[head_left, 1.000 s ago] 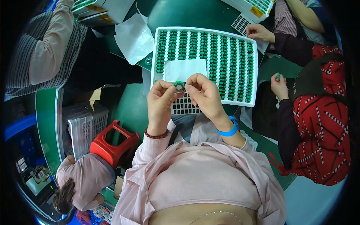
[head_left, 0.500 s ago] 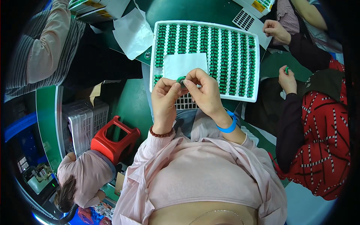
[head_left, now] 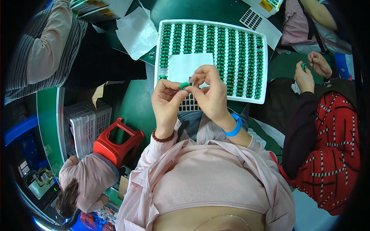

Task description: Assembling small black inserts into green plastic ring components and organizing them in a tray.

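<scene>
My left hand (head_left: 166, 101) pinches a small green ring-shaped part (head_left: 184, 86) between thumb and fingers. Close beside it is my right hand (head_left: 211, 94), its thumb near the ring and its index finger curled, with a small dark piece (head_left: 190, 80) at the fingertips. Just beneath both hands lies a sheet of black rectangles (head_left: 189, 104), partly covered by them. Beyond them a white foam tray (head_left: 264, 77) holds long rows of green-and-black parts (head_left: 221, 50). A blank white paper (head_left: 190, 63) rests on the tray's near left portion.
A crumpled white sheet (head_left: 137, 32) lies left of the tray on the green table (head_left: 169, 10). At right, a co-worker's hands (head_left: 306, 79) hold another green ring. Another sheet of black rectangles (head_left: 251, 19) lies at the far right. A red stool (head_left: 115, 144) stands lower left.
My right fingers have lifted slightly off the green ring, showing the dark piece, and the ring has turned in my left hand. The co-worker's hands have come together.
</scene>
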### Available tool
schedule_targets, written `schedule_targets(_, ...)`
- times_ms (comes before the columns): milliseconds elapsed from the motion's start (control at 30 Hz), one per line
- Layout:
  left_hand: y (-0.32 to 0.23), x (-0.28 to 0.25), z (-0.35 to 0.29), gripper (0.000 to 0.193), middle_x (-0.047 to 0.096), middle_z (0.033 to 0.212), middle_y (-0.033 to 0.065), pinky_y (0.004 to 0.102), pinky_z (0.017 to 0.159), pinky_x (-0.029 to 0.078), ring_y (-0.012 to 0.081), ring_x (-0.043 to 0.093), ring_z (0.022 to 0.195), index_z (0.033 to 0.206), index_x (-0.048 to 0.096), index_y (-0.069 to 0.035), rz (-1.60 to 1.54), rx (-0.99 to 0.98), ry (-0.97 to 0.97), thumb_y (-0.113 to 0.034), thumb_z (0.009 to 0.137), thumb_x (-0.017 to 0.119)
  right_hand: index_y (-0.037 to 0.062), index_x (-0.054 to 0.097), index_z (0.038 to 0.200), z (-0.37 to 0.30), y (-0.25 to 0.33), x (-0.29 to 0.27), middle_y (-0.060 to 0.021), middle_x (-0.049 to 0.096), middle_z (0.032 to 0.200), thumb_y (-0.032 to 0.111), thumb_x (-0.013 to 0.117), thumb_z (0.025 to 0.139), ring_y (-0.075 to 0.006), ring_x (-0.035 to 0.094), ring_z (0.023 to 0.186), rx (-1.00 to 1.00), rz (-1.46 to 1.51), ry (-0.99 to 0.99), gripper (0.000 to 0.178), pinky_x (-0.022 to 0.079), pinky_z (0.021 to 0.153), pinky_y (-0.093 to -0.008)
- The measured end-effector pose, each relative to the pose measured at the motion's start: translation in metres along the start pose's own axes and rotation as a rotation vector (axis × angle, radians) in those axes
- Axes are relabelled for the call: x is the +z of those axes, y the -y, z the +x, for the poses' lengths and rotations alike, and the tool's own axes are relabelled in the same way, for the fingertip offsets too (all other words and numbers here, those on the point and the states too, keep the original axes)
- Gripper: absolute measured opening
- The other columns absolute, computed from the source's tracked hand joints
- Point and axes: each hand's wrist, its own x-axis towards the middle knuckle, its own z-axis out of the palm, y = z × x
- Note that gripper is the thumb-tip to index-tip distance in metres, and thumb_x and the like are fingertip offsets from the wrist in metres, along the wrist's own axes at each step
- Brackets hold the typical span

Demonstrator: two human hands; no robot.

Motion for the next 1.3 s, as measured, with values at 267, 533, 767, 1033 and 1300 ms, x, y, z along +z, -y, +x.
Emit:
schedule_targets(267,-0.022,-0.035,0.019,0.019,0.066,0.088,0.007,0.0265,0.078,0.051,0.0143,0.064,0.081,0.097,0.057,0.0,0.535,0.249,-0.073,0.011,0.083,0.063,-0.0018,0.066,0.106,0.011,-0.024,-0.025,-0.0046,0.069,0.087,0.001,0.059,0.097,-0.0067,0.061,0.07,0.322,0.216,0.324,0.012,0.05,0.055,-0.02)
schedule_targets(533,-0.03,-0.051,0.074,0.019,0.065,0.083,0.0069,0.0397,0.077,0.047,0.0294,0.059,0.092,0.084,0.063,-0.005,1.205,0.729,0.133,0.008,0.071,0.066,-0.0001,0.064,0.109,0.012,-0.033,-0.015,-0.0068,0.069,0.102,-0.009,0.061,0.089,-0.01,0.065,0.086,0.011,-0.205,0.13,0.022,0.054,0.07,-0.0227)
schedule_targets(767,-0.032,-0.05,0.079,0.014,0.064,0.083,0.0073,0.0396,0.081,0.047,0.0281,0.06,0.096,0.079,0.067,-0.005,1.305,0.755,0.205,0.006,0.07,0.068,0.0004,0.065,0.109,0.014,-0.032,-0.013,-0.0075,0.069,0.102,-0.009,0.061,0.089,-0.0117,0.066,0.084,0.014,-0.233,0.103,0.022,0.054,0.069,-0.0233)
schedule_targets(1033,-0.025,-0.055,0.078,0.014,0.062,0.087,0.007,0.0403,0.081,0.047,0.0284,0.06,0.093,0.08,0.069,-0.005,1.347,0.781,0.135,0.004,0.069,0.069,0.0006,0.068,0.098,0.015,-0.029,-0.002,-0.0112,0.064,0.094,-0.008,0.065,0.082,-0.0231,0.064,0.076,-0.233,-0.488,0.146,0.018,0.051,0.064,-0.0323)
schedule_targets(1300,-0.021,-0.043,0.084,0.018,0.062,0.088,0.0059,0.0387,0.08,0.045,0.0284,0.058,0.089,0.086,0.068,-0.007,1.385,0.793,0.083,0.0,0.071,0.074,0.0003,0.067,0.091,0.006,-0.033,0.002,-0.012,0.06,0.094,-0.005,0.069,0.078,-0.0304,0.061,0.088,-0.394,-0.641,0.192,0.015,0.051,0.074,-0.0397)
